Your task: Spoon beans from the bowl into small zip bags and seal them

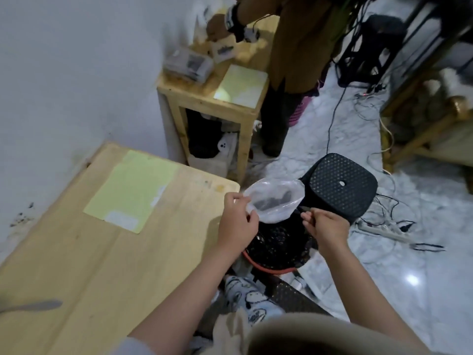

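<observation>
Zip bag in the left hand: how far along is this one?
Partly filled: a few dark beans lie in the zip bag, whose mouth the left hand pinches open. In hand: the right hand grips what looks like a spoon handle above the bowl of beans. Left: more scoops, then sealing.

A wooden table point(76, 252) fills the lower left of the frame, with a sheet point(131, 190) lying on it. At centre, the left hand point(238, 221) pinches the bag point(275, 201) by its rim, above the bowl point(276, 249). The right hand point(325, 226) is just right of the bag. A stool point(343, 185) stands right of the bag. A second table point(212, 93) occupies the upper centre, a person point(294, 47) beside it.
</observation>
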The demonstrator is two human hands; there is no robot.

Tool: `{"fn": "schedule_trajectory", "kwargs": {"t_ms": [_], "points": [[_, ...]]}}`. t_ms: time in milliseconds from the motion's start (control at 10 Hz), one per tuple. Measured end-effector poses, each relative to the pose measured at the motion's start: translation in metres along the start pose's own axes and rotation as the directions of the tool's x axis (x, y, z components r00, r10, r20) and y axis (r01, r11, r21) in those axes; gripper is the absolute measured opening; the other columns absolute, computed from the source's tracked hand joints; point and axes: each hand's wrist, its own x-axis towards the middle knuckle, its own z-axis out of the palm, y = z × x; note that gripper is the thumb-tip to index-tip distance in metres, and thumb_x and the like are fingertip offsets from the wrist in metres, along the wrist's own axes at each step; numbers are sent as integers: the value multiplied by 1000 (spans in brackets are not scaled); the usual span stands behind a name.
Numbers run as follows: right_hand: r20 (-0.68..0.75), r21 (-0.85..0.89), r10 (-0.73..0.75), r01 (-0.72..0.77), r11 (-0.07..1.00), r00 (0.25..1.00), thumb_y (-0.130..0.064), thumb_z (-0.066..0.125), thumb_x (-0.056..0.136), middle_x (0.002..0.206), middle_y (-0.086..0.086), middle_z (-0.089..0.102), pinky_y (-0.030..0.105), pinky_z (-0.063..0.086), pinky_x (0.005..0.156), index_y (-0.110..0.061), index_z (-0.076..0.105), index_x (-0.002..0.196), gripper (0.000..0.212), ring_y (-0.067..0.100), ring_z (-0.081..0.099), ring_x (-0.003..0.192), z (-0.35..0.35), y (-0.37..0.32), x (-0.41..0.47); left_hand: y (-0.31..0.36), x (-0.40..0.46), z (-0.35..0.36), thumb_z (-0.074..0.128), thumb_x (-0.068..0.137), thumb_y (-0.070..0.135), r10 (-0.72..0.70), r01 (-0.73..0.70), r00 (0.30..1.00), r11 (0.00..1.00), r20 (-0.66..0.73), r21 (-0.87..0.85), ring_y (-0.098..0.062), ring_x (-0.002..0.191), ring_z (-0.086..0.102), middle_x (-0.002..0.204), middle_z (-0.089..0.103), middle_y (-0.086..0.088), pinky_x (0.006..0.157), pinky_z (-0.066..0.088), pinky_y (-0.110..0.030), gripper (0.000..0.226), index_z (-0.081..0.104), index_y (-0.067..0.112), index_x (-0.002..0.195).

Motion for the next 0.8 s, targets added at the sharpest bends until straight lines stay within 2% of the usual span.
{"fn": "schedule_trajectory", "kwargs": {"t_ms": [200,300,400,500,600,700,800], "points": [[-56,10,22,-21,1000,998,-5,50,95,83,15,65,17,55,55,6,61,100,17,12,67,62,-18,27,58,-19,22,90,52,92,21,-81,68,976,995,204,74,-19,81,58,118,37,-3,82,50,-31,38,55,5,126],[-50,25,55,-53,998,997,-4,51,94,77,14,66,20,56,58,5,61,95,14,6,67,53,-19,60,97,-47,22,137,51,93,18,-145,124,954,988,261,93,-23,84,57,118,36,-5,79,49,-29,32,55,1,119],[-13,24,91,-90,996,996,-4,51,94,80,16,67,20,57,56,4,60,88,14,8,68,55,-16,98,134,-83,19,184,52,92,16,-183,141,948,975,262,172,-27,95,56,115,38,-6,76,43,-25,26,57,-1,112],[26,-11,102,-102,995,994,-3,50,95,75,16,64,21,55,53,0,57,78,19,11,66,55,-11,135,178,-114,20,228,53,91,12,-232,183,938,963,258,198,-27,100,54,117,39,-9,85,47,-30,23,58,0,110],[100,-83,96,-88,993,990,0,51,92,69,11,59,20,49,54,0,57,73,20,20,60,65,-5,154,211,-128,22,264,53,89,9,-230,180,943,961,242,212,-31,95,55,113,41,-13,83,49,-39,15,59,-1,98],[199,-154,200,-171,973,959,-9,47,95,92,15,60,31,49,71,5,58,103,19,28,60,86,-8,160,222,-129,13,289,54,90,11,-357,292,896,922,264,256,-34,92,55,127,38,-19,75,47,-31,15,57,2,102],[430,-98,403,-402,910,808,-43,38,98,137,18,44,52,46,90,-2,39,137,56,40,43,127,-13,157,225,-136,2,306,54,91,20,-436,323,814,889,384,326,-34,96,54,141,27,-23,78,47,-32,26,52,9,114]]}}
